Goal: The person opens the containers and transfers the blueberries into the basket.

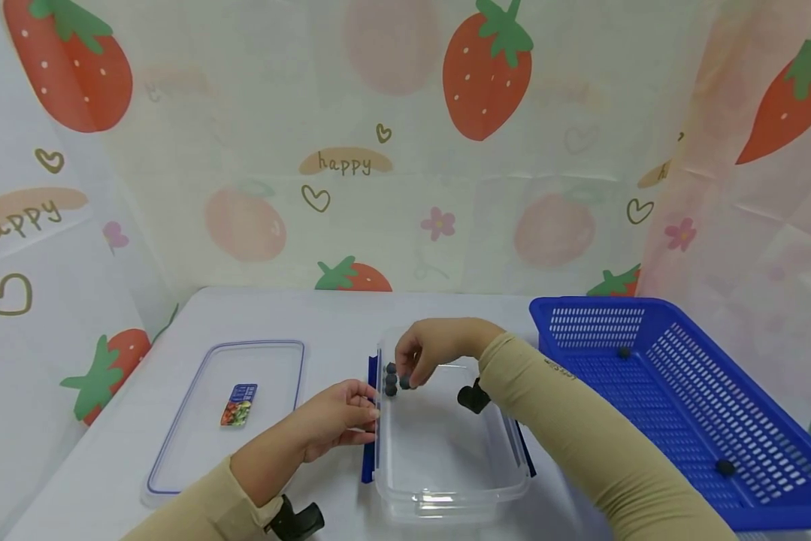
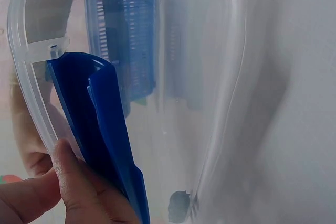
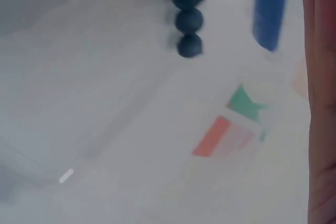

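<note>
A clear plastic box (image 1: 452, 443) with blue side latches stands on the table. My left hand (image 1: 343, 421) grips its left rim beside the lowered blue latch (image 2: 97, 114); the left wrist view shows the thumb and fingers at that rim. Inside the box, along its left wall, several dark blueberries (image 3: 189, 20) lie in a short row. Just right of that row my right hand (image 1: 439, 347) reaches down into the box and pinches another blueberry (image 1: 405, 382) between thumb and fingertips. Only the edge of the right hand shows in the right wrist view.
At the right stands a blue perforated basket (image 1: 649, 443), a dark blueberry (image 1: 725, 467) near its front and another blueberry (image 1: 624, 352) near its back. On the left lies a clear lid (image 1: 195, 451) with a blue seal and a printed label (image 1: 239, 404). A strawberry-print curtain (image 1: 405, 225) hangs behind.
</note>
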The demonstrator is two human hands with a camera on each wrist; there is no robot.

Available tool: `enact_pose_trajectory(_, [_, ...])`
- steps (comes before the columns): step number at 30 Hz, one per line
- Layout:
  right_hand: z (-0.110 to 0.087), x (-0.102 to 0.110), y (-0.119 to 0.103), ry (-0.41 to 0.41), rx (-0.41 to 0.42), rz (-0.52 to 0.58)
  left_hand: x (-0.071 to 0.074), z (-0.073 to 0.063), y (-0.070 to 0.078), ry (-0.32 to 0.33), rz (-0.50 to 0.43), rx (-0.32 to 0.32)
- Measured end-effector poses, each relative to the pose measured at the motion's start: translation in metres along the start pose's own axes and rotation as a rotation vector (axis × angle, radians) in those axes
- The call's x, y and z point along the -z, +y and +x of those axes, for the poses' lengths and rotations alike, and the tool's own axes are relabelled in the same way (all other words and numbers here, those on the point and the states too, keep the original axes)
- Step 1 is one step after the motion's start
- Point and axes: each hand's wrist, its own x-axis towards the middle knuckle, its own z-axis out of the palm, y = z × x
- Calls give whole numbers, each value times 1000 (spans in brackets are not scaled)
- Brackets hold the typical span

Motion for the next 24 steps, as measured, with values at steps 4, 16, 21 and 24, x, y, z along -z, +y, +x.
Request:
enact_pose_trajectory(4, [-13,15,-3,52,16,24,0,0,0,7,9,0])
enact_pose_trajectory(16, [-77,61,9,213,25,23,0,0,0,-4,5,2])
enact_pose_trajectory(21, [-108,74,28,309,-35,3,0,-1,1,-5,9,4])
enact_pose_trajectory(24, [-126,78,41,365,-92,9,-1,-2,1,-6,11,5])
